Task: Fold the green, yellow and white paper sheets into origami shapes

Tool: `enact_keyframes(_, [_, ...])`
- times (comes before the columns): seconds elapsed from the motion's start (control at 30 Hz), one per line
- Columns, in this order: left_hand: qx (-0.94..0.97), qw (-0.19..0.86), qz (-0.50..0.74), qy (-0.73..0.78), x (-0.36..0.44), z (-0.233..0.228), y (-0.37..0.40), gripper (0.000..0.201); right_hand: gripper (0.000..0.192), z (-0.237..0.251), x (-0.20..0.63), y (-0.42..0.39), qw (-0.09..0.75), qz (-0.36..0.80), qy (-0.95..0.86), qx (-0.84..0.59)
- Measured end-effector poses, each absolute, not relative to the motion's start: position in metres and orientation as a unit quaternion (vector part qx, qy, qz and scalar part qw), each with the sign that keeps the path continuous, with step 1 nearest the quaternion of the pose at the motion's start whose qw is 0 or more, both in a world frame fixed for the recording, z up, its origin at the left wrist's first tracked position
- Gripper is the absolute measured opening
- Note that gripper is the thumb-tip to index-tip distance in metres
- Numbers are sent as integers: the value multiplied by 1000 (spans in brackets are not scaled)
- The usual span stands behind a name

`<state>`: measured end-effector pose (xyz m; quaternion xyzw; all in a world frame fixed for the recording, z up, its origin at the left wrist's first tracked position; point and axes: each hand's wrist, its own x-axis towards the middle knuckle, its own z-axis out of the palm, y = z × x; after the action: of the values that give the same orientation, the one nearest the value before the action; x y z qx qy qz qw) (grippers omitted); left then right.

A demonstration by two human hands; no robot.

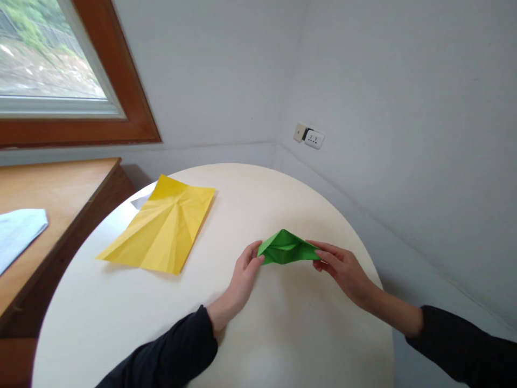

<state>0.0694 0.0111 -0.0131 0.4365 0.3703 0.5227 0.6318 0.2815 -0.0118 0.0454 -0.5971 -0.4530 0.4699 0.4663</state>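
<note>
Both hands are on the green paper (287,248), a folded piece pulled into a shallow boat-like shape, held just above the round table (121,318) near its far right side; the left hand (243,275) pinches the paper's left tip between thumb and fingers, clamped on it; the right hand (341,268) pinches the right tip the same way, fingers closed on the paper; the middle of the fold opens upward between them. Both arms wear dark sleeves (173,353). Well apart to the left lies a yellow sheet (161,226), creased in a fan of lines, flat on the table, with a bit of white paper (142,201) showing under its far edge. Beyond the table stands a wooden desk (60,188) under a window (40,59); a socket (313,139) sits on the right wall.
</note>
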Motion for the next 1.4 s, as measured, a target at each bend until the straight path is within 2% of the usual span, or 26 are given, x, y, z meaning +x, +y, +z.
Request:
enact_keyframes(0.73, [365,650,551,374,69,-17,15,39,46,48,287,-12,447,373,-522,-623])
enact_keyframes(1.17, [369,643,552,381,68,-19,15,39,34,48,294,-13,426,309,-623,-578])
enact_keyframes(1.4, [356,657,551,371,70,-15,14,39,17,47,299,-12,380,180,-781,-461])
